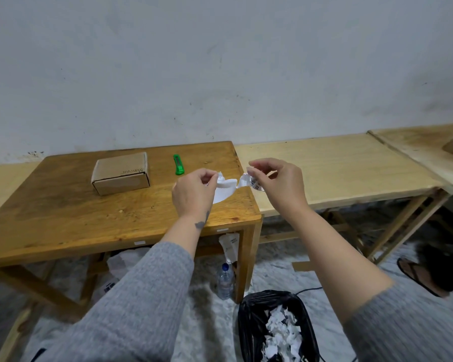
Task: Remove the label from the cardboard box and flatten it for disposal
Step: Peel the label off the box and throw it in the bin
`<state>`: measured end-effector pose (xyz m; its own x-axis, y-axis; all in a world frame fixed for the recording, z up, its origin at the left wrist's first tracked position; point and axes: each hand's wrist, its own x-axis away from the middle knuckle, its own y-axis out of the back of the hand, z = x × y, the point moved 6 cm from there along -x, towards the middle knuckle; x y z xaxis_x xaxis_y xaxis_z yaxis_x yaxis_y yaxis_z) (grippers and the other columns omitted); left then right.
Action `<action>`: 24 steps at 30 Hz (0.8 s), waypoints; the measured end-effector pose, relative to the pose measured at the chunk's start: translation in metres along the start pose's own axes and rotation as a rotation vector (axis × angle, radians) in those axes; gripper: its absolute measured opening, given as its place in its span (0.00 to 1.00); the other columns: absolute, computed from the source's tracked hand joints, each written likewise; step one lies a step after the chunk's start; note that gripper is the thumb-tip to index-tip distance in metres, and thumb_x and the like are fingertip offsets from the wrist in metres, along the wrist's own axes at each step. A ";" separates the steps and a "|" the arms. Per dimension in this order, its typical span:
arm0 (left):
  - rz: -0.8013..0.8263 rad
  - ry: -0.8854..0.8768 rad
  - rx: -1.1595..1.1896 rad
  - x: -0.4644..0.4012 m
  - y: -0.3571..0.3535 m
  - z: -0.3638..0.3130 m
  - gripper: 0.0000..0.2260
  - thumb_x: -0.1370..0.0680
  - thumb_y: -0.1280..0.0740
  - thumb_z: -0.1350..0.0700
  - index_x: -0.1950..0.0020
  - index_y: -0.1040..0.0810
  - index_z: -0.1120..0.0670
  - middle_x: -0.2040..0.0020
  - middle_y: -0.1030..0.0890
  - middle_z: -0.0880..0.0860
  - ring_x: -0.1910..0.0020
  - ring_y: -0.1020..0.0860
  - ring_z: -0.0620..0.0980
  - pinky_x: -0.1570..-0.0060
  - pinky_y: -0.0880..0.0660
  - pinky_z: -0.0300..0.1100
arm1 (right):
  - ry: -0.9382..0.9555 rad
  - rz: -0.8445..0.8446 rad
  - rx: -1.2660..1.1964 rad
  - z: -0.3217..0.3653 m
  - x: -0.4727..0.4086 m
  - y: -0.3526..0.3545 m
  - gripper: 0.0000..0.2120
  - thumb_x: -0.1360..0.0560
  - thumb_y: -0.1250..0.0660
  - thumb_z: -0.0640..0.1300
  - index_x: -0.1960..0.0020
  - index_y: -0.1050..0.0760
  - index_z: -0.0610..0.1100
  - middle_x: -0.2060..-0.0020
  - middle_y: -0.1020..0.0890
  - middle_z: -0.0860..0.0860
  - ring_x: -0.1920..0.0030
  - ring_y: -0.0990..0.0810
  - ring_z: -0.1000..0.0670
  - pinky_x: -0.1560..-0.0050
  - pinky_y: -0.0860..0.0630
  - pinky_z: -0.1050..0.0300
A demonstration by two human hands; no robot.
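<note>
A small closed cardboard box (120,173) sits on the dark wooden table (63,212), toward the back left. In front of me, above the table's right edge, both hands hold a white paper label (226,188) that is torn nearly in two. My left hand (194,190) pinches the larger plain white piece. My right hand (277,184) pinches the smaller crumpled piece, which shows a barcode. A thin strip still joins the two pieces.
A green utility knife (178,165) lies behind the hands on the table. A black-lined bin (249,317) with torn white paper stands on the floor below. A water bottle (225,280) stands by the table leg. Paler wooden tables (338,165) extend right.
</note>
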<state>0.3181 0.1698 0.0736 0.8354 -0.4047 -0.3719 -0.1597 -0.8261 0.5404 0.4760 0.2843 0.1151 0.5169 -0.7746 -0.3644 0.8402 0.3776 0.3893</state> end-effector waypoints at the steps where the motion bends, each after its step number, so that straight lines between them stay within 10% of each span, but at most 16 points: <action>1: -0.020 -0.004 -0.044 0.002 0.001 -0.002 0.06 0.24 0.31 0.47 0.56 0.15 0.46 0.62 0.17 0.42 0.60 0.21 0.44 0.53 0.22 0.49 | 0.000 -0.024 -0.027 0.002 0.000 0.001 0.07 0.28 0.29 0.45 0.50 0.17 0.48 0.63 0.19 0.59 0.63 0.23 0.61 0.62 0.28 0.72; 15: -0.058 0.067 -0.065 0.005 0.014 -0.009 0.07 0.23 0.32 0.46 0.57 0.17 0.45 0.63 0.20 0.41 0.59 0.21 0.44 0.67 0.27 0.39 | 0.118 -0.189 -0.069 0.025 0.001 0.012 0.05 0.27 0.30 0.40 0.52 0.18 0.46 0.59 0.17 0.53 0.59 0.21 0.58 0.62 0.28 0.73; 24: 0.374 0.146 0.513 0.009 -0.011 -0.037 0.05 0.20 0.35 0.57 0.54 0.21 0.51 0.58 0.18 0.46 0.59 0.22 0.44 0.63 0.28 0.38 | 0.073 -0.152 0.037 0.006 0.005 -0.004 0.11 0.28 0.29 0.40 0.45 0.20 0.45 0.56 0.18 0.51 0.58 0.21 0.57 0.56 0.21 0.62</action>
<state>0.3472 0.1899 0.0920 0.7317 -0.6738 -0.1027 -0.6543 -0.7366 0.1713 0.4746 0.2760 0.1168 0.3962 -0.7819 -0.4813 0.9037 0.2392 0.3552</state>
